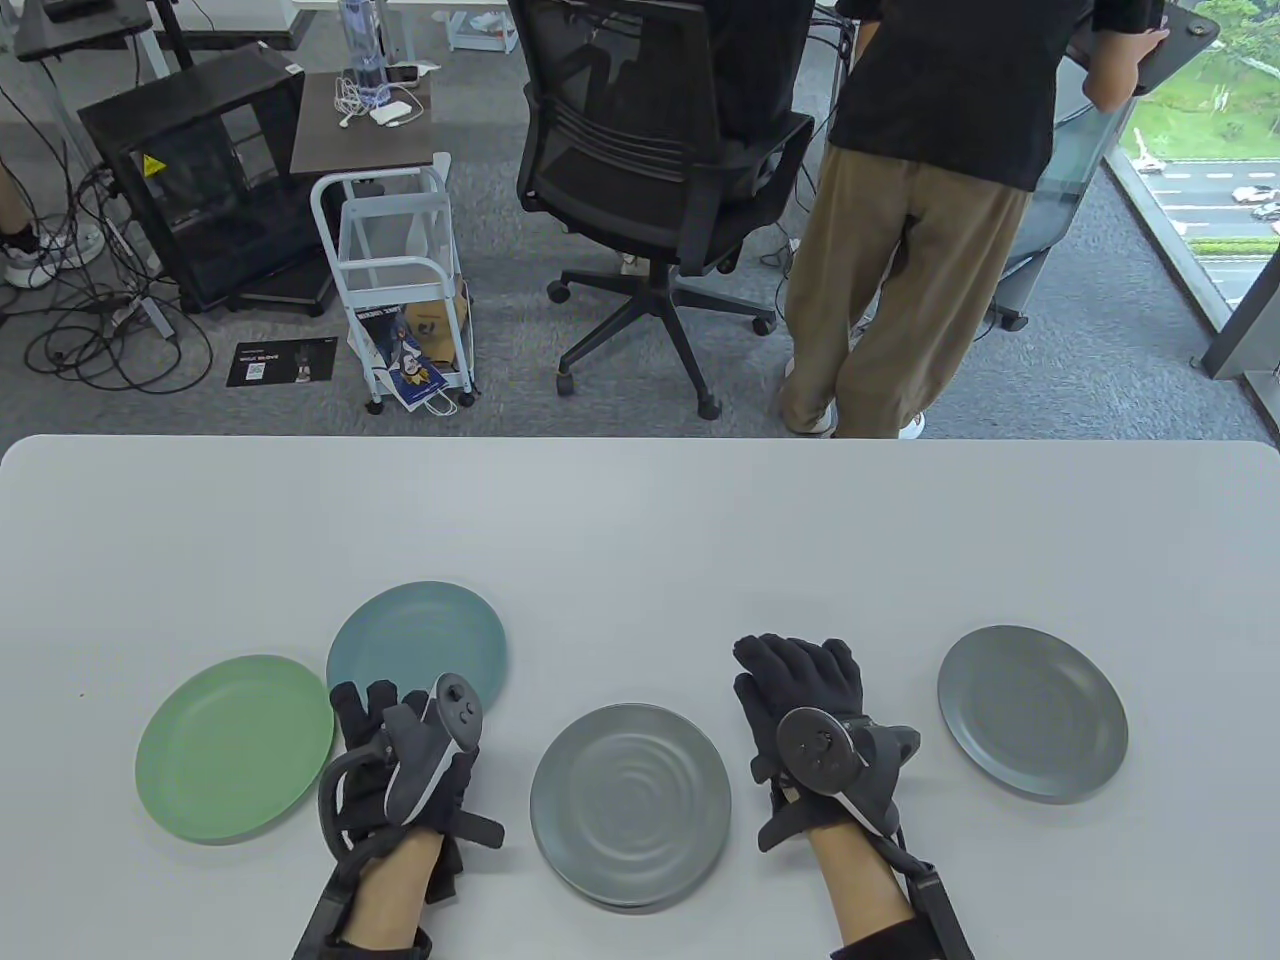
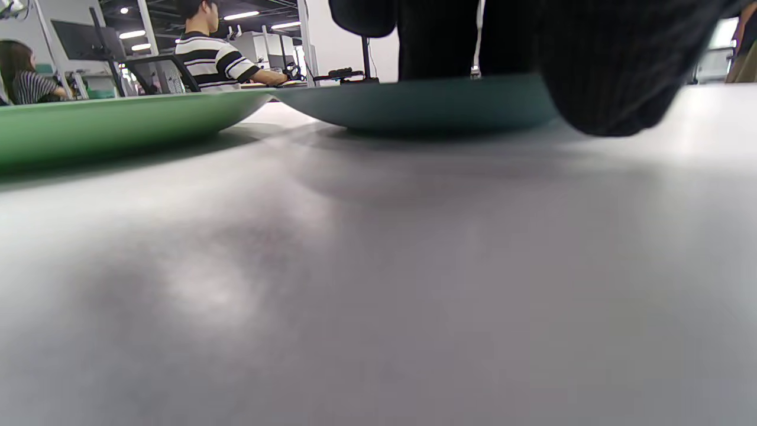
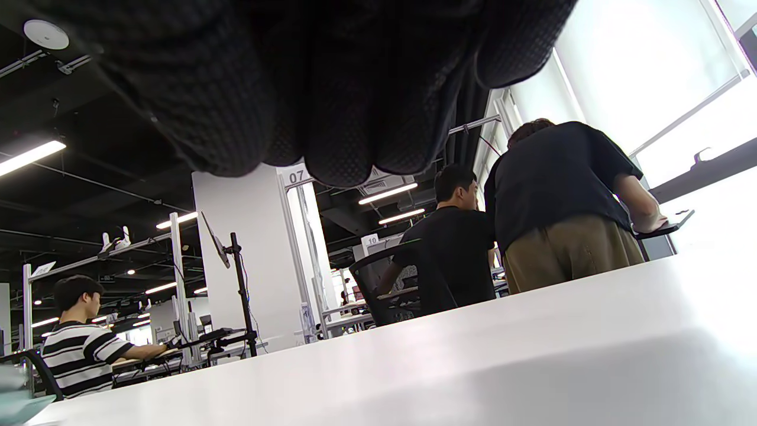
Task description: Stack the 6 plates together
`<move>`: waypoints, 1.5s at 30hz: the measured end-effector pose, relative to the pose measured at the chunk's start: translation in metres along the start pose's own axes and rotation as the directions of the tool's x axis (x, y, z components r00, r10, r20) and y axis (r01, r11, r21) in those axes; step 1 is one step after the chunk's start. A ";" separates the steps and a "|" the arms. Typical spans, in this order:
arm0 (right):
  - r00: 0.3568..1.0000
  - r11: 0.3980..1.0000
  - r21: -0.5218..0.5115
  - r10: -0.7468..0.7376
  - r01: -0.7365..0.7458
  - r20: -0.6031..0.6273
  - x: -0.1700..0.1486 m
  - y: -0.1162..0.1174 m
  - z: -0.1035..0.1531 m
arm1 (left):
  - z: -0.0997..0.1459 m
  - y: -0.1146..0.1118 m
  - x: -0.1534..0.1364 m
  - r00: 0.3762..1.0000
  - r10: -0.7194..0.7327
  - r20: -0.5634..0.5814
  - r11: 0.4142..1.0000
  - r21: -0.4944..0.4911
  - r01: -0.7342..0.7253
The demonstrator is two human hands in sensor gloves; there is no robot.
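From the table view, the left hand is seen lying flat on the counter, its grip open and nothing held; its fingertips reach over the near edge of the blue plate, though it cannot be told from here if they touch it. The green plate is seen just beside that hand, on its left. The right hand is also laid flat, palm down, grip open, with nothing in it. A grey plate pile is seen between the two hands, with another rim showing under the top plate. One more grey plate lies alone near the right hand, on its right side. In the left wrist view, dark gloved fingers are seen resting down at the edge of the blue plate, and the green plate is seen to the left, very close to the blue one. In the right wrist view, the gloved fingers are seen hanging close together above the white counter, and no plate is touched.
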State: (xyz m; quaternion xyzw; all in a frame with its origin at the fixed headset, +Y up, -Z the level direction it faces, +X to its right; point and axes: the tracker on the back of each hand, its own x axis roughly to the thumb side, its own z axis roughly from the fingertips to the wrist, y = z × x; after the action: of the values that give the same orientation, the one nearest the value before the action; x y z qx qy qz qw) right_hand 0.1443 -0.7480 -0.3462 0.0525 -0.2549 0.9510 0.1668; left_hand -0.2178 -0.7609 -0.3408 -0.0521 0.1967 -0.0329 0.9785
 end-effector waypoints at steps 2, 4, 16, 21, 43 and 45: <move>1.000 1.000 0.001 -0.002 0.002 -0.002 0.000 0.000 0.000 | 0.000 -0.001 0.003 1.000 -0.021 -0.002 1.000 0.022 0.021; 1.000 1.000 0.001 -0.002 0.002 -0.002 0.000 0.000 0.000 | 0.000 -0.001 0.005 1.000 -0.027 -0.005 0.999 0.040 0.027; 1.000 1.000 0.013 -0.007 0.007 -0.013 -0.002 0.000 -0.001 | -0.002 0.003 0.019 0.992 -0.123 -0.008 0.987 0.099 0.124; 1.000 1.000 0.013 -0.012 0.013 -0.017 -0.003 0.000 -0.002 | 0.004 0.008 0.022 0.993 -0.114 -0.017 0.971 0.210 0.115; 0.989 0.992 0.012 0.122 -0.124 0.081 0.011 0.002 0.000 | 0.045 0.028 0.038 0.985 -0.097 0.141 0.827 0.562 0.001; 0.988 0.991 0.028 0.128 -0.131 0.086 0.014 0.001 0.000 | 0.049 0.030 0.040 0.982 -0.104 0.157 0.816 0.578 -0.006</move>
State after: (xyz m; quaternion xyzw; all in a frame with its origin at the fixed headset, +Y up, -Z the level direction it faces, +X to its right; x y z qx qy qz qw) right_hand 0.1308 -0.7446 -0.3446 0.0786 -0.2488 0.9609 0.0930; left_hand -0.1605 -0.7303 -0.3146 0.2380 0.0865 -0.1110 0.9610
